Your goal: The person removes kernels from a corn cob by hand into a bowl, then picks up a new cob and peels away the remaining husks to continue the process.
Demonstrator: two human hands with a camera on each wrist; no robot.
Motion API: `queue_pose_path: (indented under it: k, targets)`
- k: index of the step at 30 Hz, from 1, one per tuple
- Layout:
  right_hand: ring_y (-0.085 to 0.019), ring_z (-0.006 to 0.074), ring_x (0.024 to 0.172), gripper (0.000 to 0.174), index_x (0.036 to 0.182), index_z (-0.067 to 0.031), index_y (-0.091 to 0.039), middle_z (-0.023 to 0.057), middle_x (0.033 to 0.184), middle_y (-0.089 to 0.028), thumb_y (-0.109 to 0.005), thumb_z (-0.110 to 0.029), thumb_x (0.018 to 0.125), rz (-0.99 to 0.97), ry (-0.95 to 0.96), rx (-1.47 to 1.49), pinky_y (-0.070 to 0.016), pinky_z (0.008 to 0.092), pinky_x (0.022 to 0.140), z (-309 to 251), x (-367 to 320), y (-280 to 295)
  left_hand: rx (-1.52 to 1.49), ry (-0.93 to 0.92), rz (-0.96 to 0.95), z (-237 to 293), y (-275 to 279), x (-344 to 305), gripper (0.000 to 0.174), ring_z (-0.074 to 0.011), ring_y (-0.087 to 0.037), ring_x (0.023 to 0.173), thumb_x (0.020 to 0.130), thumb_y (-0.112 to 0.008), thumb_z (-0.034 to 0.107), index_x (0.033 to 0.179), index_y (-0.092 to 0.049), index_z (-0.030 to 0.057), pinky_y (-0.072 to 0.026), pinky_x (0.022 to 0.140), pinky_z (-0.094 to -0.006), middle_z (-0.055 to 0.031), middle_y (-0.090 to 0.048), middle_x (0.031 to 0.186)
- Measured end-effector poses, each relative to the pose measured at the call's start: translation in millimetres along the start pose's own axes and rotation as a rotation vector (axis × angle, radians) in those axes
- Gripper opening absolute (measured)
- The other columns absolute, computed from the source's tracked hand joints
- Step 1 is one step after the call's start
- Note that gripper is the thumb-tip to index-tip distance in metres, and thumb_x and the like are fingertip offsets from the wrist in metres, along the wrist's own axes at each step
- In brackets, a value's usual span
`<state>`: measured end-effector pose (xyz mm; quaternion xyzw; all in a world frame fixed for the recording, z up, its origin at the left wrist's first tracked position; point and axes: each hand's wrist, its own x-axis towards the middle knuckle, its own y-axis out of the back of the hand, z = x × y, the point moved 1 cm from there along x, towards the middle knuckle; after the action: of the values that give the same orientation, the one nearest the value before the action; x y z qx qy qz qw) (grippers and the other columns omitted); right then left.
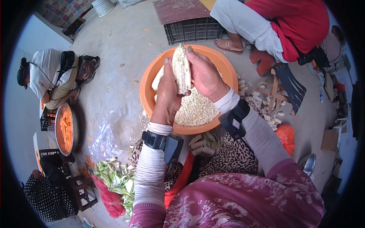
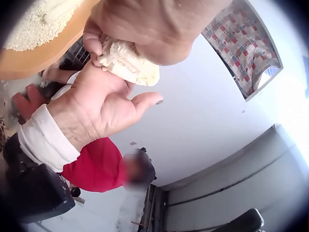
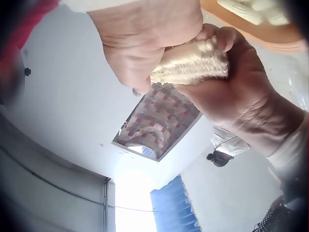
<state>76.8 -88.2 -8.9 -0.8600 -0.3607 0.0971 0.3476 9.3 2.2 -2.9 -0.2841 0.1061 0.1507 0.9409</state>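
Both hands hold an ear of corn (image 1: 181,70) upright above a wide orange basin (image 1: 145,95). Part of the ear still carries pale kernels, while its lower part shows bare cob. My left hand (image 1: 167,91) grips it from the left with curled fingers, also seen in the right wrist view. On the other side, my right hand (image 1: 207,76) has its fingers behind the ear, and its thumb lies near the top. Loose white kernels (image 1: 195,108) fill much of the basin. Another pale ear (image 3: 241,10) lies in it, partly hidden by my left hand in the head view.
Bare cobs (image 1: 203,146) lie below the basin, with more around a wooden frame (image 1: 274,93) at right. Clear plastic (image 1: 106,135) and green husks (image 1: 118,174) are on the left floor, near a bowl (image 1: 57,129) of orange strips. People sit around; a black crate (image 1: 194,31) stands beyond the basin.
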Motion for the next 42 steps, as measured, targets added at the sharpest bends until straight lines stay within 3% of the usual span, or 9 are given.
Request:
queue_pose_path:
  k: [2,5,9,17,30,36,38,39,42]
  targets:
    - [-0.055,0.0055,0.061,0.029,0.105,-0.0006,-0.057,0.0021,0.079,-0.059,-0.051,-0.027,0.094,0.036,-0.015,-0.005,-0.0398,0.0182,0.045,0,0,1,-0.028,0.028,0.000,2,-1,-1,0.052,-0.0165,-0.057,0.058,0.097,-0.024,0.055,0.101,-0.054,0.0127,-0.0397,0.042,-0.0272,-0.0042,-0.060,0.073]
    - [-0.054,0.0055,0.061,0.026,0.104,-0.0009,-0.056,0.0016,0.078,-0.058,-0.050,-0.024,0.094,0.106,-0.037,-0.057,-0.0393,0.0187,0.044,-3,-3,-7,-0.021,0.041,0.006,-2,-2,-1,0.053,-0.0168,-0.057,0.057,0.097,-0.024,0.055,0.100,-0.054,0.0119,-0.0393,0.041,-0.0265,-0.0048,-0.060,0.073]
    - [-0.055,0.0057,0.062,0.025,0.104,-0.0008,-0.056,0.0014,0.079,-0.059,-0.050,-0.022,0.094,0.046,-0.026,-0.099,-0.0411,0.0191,0.046,4,1,2,0.017,0.049,0.030,-2,3,1,0.053,-0.0172,-0.057,0.055,0.097,-0.024,0.055,0.101,-0.053,0.0111,-0.0395,0.040,-0.0268,-0.0060,-0.059,0.073]
    - [-0.056,0.0093,0.088,0.030,0.110,0.0006,-0.050,0.0047,0.098,-0.057,-0.063,-0.012,0.086,-0.001,-0.019,-0.057,-0.0477,0.0239,0.076,0,-2,-7,0.097,-0.026,0.079,0,-1,-1,0.053,-0.0127,-0.057,0.054,0.097,-0.028,0.052,0.114,-0.052,0.0082,-0.0399,0.039,-0.0236,-0.0051,-0.060,0.073]
    - [-0.052,0.0076,0.084,0.028,0.106,-0.0011,-0.050,0.0024,0.094,-0.055,-0.064,-0.014,0.085,0.140,0.066,-0.180,-0.0459,0.0252,0.074,2,-2,-11,0.201,-0.128,0.202,-5,-3,1,0.054,-0.0080,-0.046,0.051,0.096,-0.037,0.050,0.101,-0.058,0.0003,-0.0400,0.041,-0.0239,-0.0002,-0.051,0.067]
    - [-0.053,0.0087,0.084,0.030,0.108,-0.0017,-0.049,0.0036,0.095,-0.055,-0.062,-0.017,0.087,0.021,0.100,-0.186,-0.0459,0.0248,0.074,-1,-2,-13,0.168,-0.112,0.212,0,-3,0,0.056,-0.0082,-0.051,0.055,0.096,-0.037,0.051,0.103,-0.058,-0.0003,-0.0406,0.042,-0.0240,-0.0021,-0.055,0.072]
    - [-0.055,0.0095,0.085,0.029,0.108,-0.0014,-0.052,0.0041,0.095,-0.057,-0.061,-0.021,0.088,0.030,0.116,-0.116,-0.0460,0.0246,0.076,-2,-1,-14,0.232,-0.064,0.143,1,1,0,0.050,-0.0081,-0.056,0.065,0.098,-0.029,0.049,0.117,-0.052,0.0085,-0.0420,0.044,-0.0224,-0.0012,-0.059,0.084]
    - [-0.055,0.0095,0.085,0.029,0.108,-0.0014,-0.052,0.0041,0.095,-0.057,-0.061,-0.021,0.088,0.029,0.116,-0.116,-0.0460,0.0246,0.076,-2,-1,-14,0.232,-0.065,0.143,1,-2,0,0.050,-0.0081,-0.056,0.065,0.098,-0.029,0.049,0.117,-0.052,0.0085,-0.0420,0.044,-0.0224,-0.0012,-0.059,0.084]
    - [-0.056,0.0097,0.086,0.027,0.105,-0.0007,-0.055,0.0042,0.094,-0.059,-0.058,-0.024,0.092,0.082,0.058,0.020,-0.0457,0.0244,0.078,-2,-2,-11,0.161,-0.147,0.176,0,-7,-2,0.056,-0.0079,-0.053,0.057,0.096,-0.036,0.051,0.108,-0.058,0.0007,-0.0412,0.042,-0.0236,-0.0021,-0.058,0.075]
